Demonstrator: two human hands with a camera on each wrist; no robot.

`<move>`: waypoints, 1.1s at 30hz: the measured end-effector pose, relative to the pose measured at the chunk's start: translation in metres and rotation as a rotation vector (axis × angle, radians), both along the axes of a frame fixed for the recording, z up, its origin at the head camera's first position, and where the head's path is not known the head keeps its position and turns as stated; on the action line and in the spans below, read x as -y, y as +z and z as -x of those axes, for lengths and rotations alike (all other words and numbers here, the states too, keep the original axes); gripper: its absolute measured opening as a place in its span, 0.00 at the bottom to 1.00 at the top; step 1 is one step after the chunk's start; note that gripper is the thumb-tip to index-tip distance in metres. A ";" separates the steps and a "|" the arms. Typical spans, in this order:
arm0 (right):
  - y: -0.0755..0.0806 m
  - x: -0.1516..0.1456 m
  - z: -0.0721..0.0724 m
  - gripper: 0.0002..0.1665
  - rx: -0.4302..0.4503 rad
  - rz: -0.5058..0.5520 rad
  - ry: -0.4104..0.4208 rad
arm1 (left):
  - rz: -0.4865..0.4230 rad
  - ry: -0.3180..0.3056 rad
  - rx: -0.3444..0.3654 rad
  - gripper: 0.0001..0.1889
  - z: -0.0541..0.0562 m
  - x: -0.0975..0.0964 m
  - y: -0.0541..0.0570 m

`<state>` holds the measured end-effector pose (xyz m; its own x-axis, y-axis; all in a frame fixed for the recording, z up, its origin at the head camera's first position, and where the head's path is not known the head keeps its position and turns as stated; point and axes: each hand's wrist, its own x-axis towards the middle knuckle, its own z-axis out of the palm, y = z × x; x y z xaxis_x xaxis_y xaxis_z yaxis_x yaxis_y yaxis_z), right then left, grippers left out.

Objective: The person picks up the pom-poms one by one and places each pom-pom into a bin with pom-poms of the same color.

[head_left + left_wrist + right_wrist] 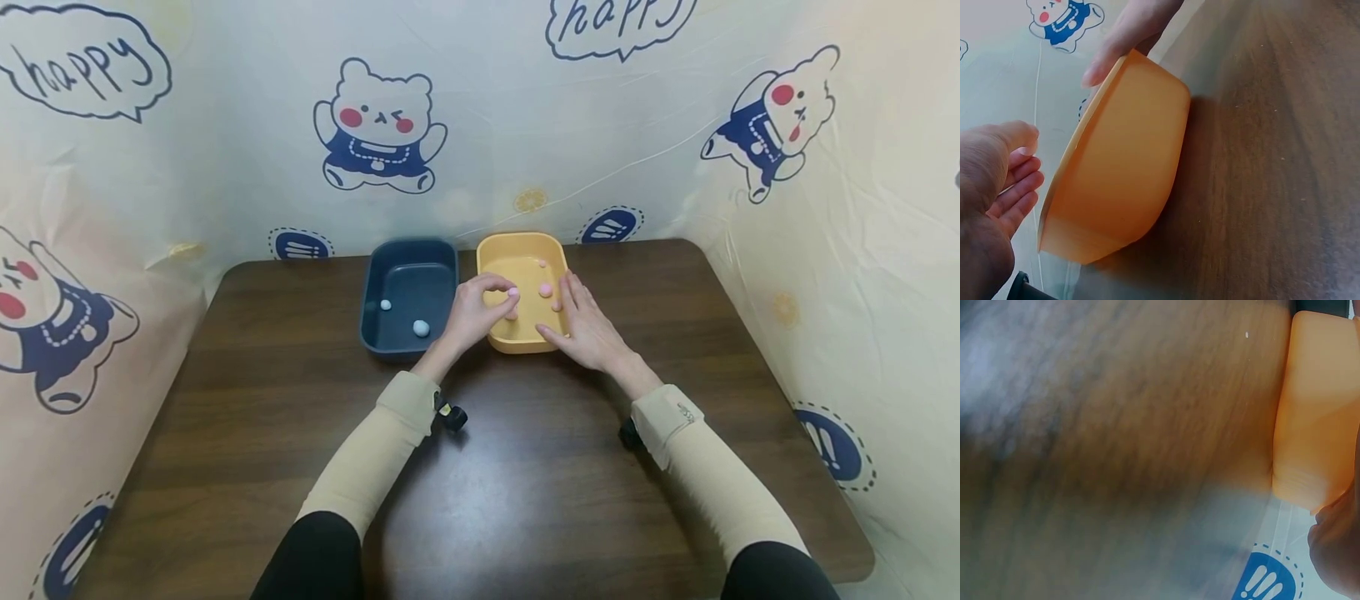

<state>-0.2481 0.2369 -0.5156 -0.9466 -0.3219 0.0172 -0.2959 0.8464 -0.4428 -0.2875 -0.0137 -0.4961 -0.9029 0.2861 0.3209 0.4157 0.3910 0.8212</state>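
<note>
My left hand point(468, 312) pinches a small pink ball point(513, 292) between thumb and fingertips, above the left part of the yellow tray point(528, 329). Several other pink balls, the largest pink ball point(545, 290) among them, lie in that tray. My right hand point(591, 332) rests on the tray's right rim with its fingers extended. In the left wrist view, the left hand point(991, 181) is beside the tray's outer wall point(1122, 150), and the right hand point(1141, 25) is at the far rim. The right wrist view shows part of the right hand point(1338, 544) against the tray wall point(1316, 412).
A dark blue tray point(408, 279) stands just left of the yellow one. It holds a larger light blue ball point(421, 328) and a smaller light blue ball point(386, 305). Both trays are near the back edge of the brown wooden table point(525, 483), before a printed cloth point(495, 125).
</note>
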 end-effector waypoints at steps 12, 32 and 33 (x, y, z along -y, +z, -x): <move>-0.002 0.001 0.000 0.65 -0.013 -0.010 -0.007 | 0.019 -0.002 0.000 0.13 0.012 -0.014 -0.003; 0.002 -0.001 0.002 0.67 0.002 -0.035 0.003 | 0.169 0.038 -0.011 0.21 0.002 0.009 0.013; 0.003 -0.002 0.002 0.67 0.007 -0.031 0.000 | 0.194 0.040 -0.021 0.21 0.000 0.014 0.014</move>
